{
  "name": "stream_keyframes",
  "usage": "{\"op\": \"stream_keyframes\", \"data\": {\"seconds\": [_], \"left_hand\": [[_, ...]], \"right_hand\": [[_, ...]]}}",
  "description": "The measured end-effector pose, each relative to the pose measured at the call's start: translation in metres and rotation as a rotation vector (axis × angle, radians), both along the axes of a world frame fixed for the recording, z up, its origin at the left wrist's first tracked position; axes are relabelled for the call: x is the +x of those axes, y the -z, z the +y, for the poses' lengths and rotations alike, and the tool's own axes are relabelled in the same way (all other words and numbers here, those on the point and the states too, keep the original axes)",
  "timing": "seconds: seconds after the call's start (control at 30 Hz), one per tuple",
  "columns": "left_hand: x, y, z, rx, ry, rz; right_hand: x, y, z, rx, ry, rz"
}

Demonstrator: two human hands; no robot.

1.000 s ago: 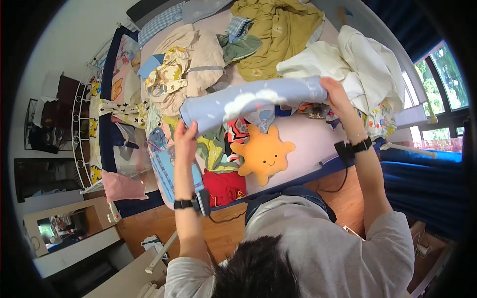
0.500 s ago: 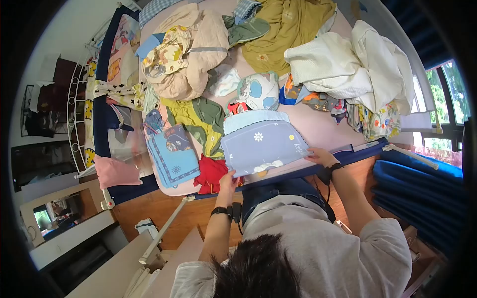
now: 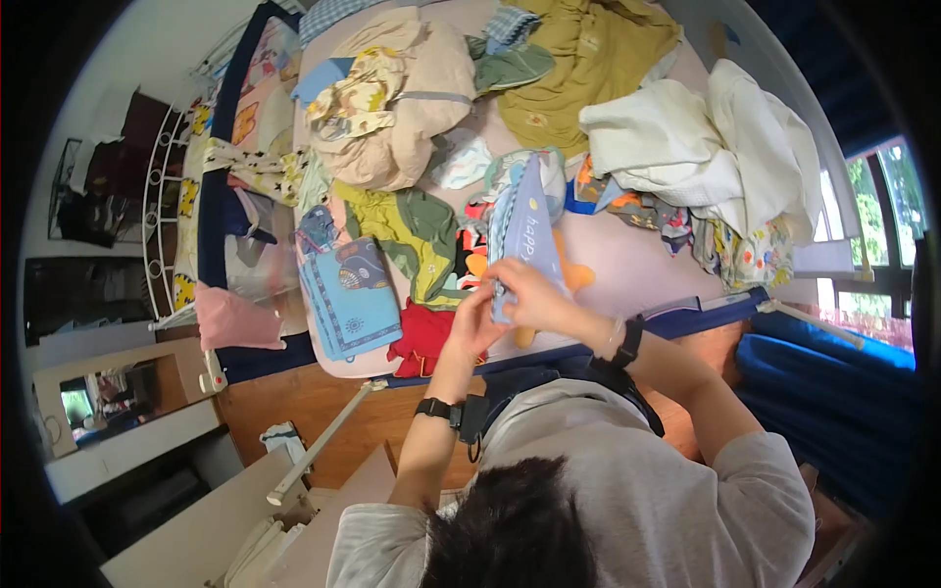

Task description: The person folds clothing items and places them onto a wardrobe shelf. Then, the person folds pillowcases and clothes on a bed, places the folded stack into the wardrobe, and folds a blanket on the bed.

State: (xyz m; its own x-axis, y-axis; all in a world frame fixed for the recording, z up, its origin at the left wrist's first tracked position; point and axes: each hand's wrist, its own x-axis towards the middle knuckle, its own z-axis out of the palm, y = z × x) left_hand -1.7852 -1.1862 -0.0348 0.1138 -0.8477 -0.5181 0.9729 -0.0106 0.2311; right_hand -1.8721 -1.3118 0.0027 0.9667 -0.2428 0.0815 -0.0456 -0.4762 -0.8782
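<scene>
A lavender-blue printed cloth [image 3: 536, 235], marked "happy", stands doubled over in a narrow upright fold at the bed's near side. Its near corners come together between my hands. My left hand [image 3: 474, 325] is closed on the near end from the left. From the right, my right hand [image 3: 534, 297] grips the same end, its fingers overlapping the left ones. A red cloth [image 3: 423, 338] lies just left of my left hand. Behind the fold, a white garment with blue patches [image 3: 556, 176] is partly hidden. An orange and white piece [image 3: 574, 267] shows beneath the fold's right side.
A folded blue cloth [image 3: 355, 312] lies left, beside a green and yellow garment [image 3: 417, 235]. Beige bedding [image 3: 431, 127], a mustard cloth [image 3: 588, 78] and a white blanket [image 3: 657, 137] are heaped farther back. A navy rail [image 3: 676, 321] runs along the bed's near edge.
The lavender-blue cloth has gone from lying flat and wide to folded in half and raised. My right hand has moved left to meet my left hand.
</scene>
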Motion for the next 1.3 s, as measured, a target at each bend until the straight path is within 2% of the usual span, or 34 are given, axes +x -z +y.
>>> {"op": "stream_keyframes", "data": {"seconds": [0.07,0.1,0.13,0.2,0.23,0.3,0.43,0.5,0.57,0.67,0.73,0.77,0.8,0.93,1.0,1.07,1.1,1.13,1.2,1.27,1.3], "left_hand": [[-0.002,0.004,0.008,0.068,-0.113,0.151],[-0.006,-0.007,0.008,0.283,-0.203,0.030],[-0.005,-0.003,0.011,0.319,-0.184,-0.009],[0.006,0.021,0.020,0.388,-0.132,-0.086],[0.023,0.055,0.028,0.353,-0.094,-0.090],[0.038,0.010,0.031,0.342,-0.161,-0.393],[0.112,-0.016,0.048,0.381,-0.181,-0.397],[0.144,-0.037,0.079,0.584,-0.195,-0.529],[0.172,-0.029,0.126,0.336,-0.342,-0.667],[0.217,-0.028,0.186,0.664,-0.235,-0.640],[0.242,0.008,0.241,0.766,-0.103,-0.705],[0.266,0.057,0.280,0.812,0.010,-0.794],[0.255,0.083,0.313,0.885,-0.286,-0.956],[0.333,0.115,0.247,1.057,-0.105,-1.029],[0.360,0.126,0.217,1.160,-0.016,-1.048],[0.406,0.143,0.133,0.971,-0.153,-1.110],[0.415,0.122,0.078,0.843,-0.201,-1.126],[0.440,0.131,0.037,0.556,-0.232,-0.937],[0.440,0.090,-0.059,0.549,-0.493,-0.830],[0.469,0.103,-0.105,0.656,-0.420,-0.764],[0.486,0.102,-0.135,0.692,-0.393,-0.732]], "right_hand": [[0.001,-0.005,0.020,0.041,-0.061,0.005],[0.003,-0.006,0.027,0.062,-0.092,0.009],[0.005,-0.005,0.032,0.059,-0.140,0.013],[0.009,0.000,0.038,0.050,-0.223,0.018],[0.013,-0.002,0.039,0.123,-0.244,0.039],[0.024,-0.015,0.033,0.263,-0.289,0.082],[0.042,-0.022,0.005,0.407,-0.100,0.006],[0.047,-0.012,-0.015,0.464,-0.030,-0.019],[0.040,0.003,-0.032,0.492,0.054,0.061],[0.018,0.041,-0.054,0.455,0.172,0.174],[0.003,0.042,-0.064,0.381,0.213,0.391],[-0.004,0.041,-0.064,0.314,0.225,0.365],[-0.012,0.040,-0.063,0.245,0.240,0.336],[-0.039,0.074,-0.073,0.226,0.298,0.399],[-0.045,0.083,-0.078,0.282,0.334,0.523],[-0.046,0.089,-0.087,0.205,0.306,0.552],[-0.047,0.094,-0.093,0.142,0.278,0.493],[-0.043,0.090,-0.097,0.196,0.320,0.536],[-0.035,0.066,-0.103,0.303,0.410,0.615],[-0.051,0.068,-0.117,0.281,0.448,0.761],[-0.064,0.076,-0.126,0.277,0.463,0.694]]}}
